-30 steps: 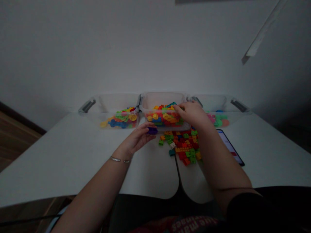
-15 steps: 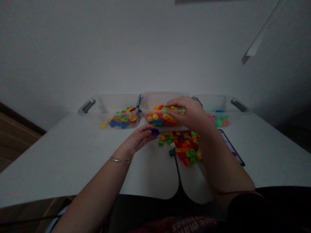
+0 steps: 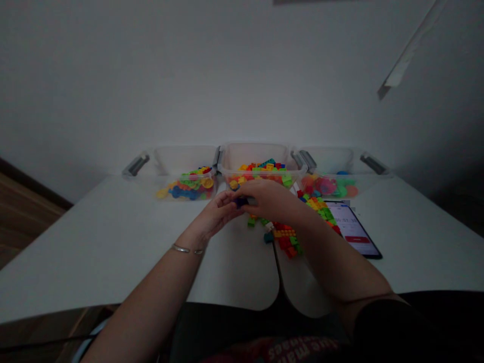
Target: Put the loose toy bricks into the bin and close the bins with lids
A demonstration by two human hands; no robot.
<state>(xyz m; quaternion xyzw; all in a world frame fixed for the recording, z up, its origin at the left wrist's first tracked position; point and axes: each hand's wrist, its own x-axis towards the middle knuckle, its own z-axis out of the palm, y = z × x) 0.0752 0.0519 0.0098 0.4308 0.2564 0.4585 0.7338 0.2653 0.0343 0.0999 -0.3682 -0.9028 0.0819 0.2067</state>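
Note:
In front of the middle bin, my left hand [image 3: 215, 216] pinches a small dark purple toy brick [image 3: 241, 202] between thumb and fingers. My right hand [image 3: 269, 200] has its fingers closed on the same brick from the other side, so that little of the brick shows. Beneath the right hand and forearm lies a pile of loose toy bricks [image 3: 288, 241], red, green, orange and yellow, partly covered. The clear middle bin [image 3: 257, 146] just behind my hands holds more bricks, with a teal one on top.
A clear bin [image 3: 185, 151] of mixed plastic pieces stands on the left, another bin [image 3: 328, 153] with round colourful pieces on the right. A lit phone [image 3: 357, 232] lies right of the pile. A seam [image 3: 277, 267] runs between the white tabletops, and the wall rises behind.
My right hand has come from the middle bin toward me and left, to the purple brick in my left hand. My left hand has barely moved. More of the phone shows.

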